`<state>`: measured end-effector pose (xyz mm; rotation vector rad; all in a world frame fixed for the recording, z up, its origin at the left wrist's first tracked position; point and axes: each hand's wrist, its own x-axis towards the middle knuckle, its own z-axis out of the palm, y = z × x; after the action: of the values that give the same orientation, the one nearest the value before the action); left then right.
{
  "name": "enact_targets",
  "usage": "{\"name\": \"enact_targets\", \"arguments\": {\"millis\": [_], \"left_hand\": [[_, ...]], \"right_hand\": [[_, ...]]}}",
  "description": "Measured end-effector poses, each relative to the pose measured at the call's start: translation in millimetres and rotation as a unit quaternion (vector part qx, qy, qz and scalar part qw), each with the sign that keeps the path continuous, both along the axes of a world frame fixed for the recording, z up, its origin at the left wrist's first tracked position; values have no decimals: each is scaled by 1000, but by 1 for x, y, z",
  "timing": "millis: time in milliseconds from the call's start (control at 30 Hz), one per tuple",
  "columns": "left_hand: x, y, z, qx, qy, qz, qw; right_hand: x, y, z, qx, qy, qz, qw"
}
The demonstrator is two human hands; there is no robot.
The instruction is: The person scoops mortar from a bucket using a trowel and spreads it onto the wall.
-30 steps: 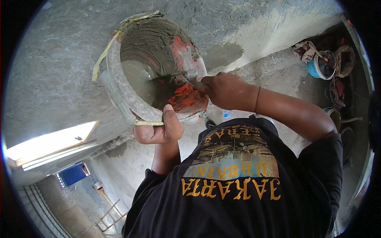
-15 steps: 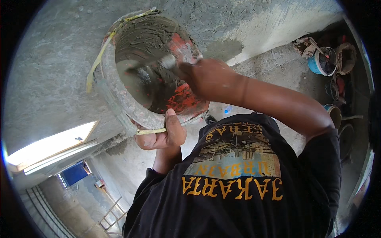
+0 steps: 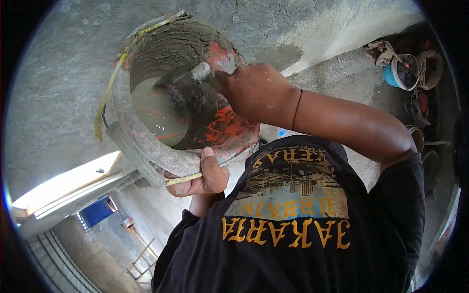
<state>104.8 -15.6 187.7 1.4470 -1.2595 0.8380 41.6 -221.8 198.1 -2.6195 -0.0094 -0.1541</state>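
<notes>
An orange-red bucket (image 3: 234,124), caked with grey mortar, is tilted so that I look into its mouth. My left hand (image 3: 207,178) is closed on its near rim, thumb on top and fingers underneath by a yellow cord (image 3: 113,80) that runs along the rim. Inside lies wet grey mortar (image 3: 171,46) on the wall, with cloudy water (image 3: 159,110) pooled at the bottom. Closed round a trowel's handle, my right hand (image 3: 259,93) reaches over the bucket's right side. The mortar-covered trowel (image 3: 183,78) is inside the bucket, its blade partly lost against the mortar.
A grey plastered wall (image 3: 63,88) rises beyond the bucket. At the far right a blue-and-white pail (image 3: 391,75) stands among paper sacks (image 3: 432,68). A window opening (image 3: 68,180) and a wooden frame (image 3: 142,261) show at lower left.
The bucket has shifted slightly left and tips more, showing more of the cloudy water. My right hand has moved a little left and up with the trowel; my left hand keeps its grip.
</notes>
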Motion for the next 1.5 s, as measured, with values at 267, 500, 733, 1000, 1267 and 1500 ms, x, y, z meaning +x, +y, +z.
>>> {"name": "enact_targets", "arguments": {"millis": [267,500,733,1000,1267,1500], "left_hand": [[-25,-28,18,-35,157,-34,986],[-22,-19,10,-35,97,26,994],[-27,-19,6,-38,45,69,996],[-20,-16,-4,-17,1,42,999],[-14,-13,16,103,-113,93,984],[1,-18,27,133,-386,58,911]], "right_hand": [[-30,-5,-3,70,56,46,995],[-51,-5,1,188,17,137,972],[-46,12,-24,58,15,83,995],[-35,12,-55,-26,35,31,999],[-25,4,-61,-32,-79,-31,996],[-15,-8,-76,-49,-34,-35,998]]}}
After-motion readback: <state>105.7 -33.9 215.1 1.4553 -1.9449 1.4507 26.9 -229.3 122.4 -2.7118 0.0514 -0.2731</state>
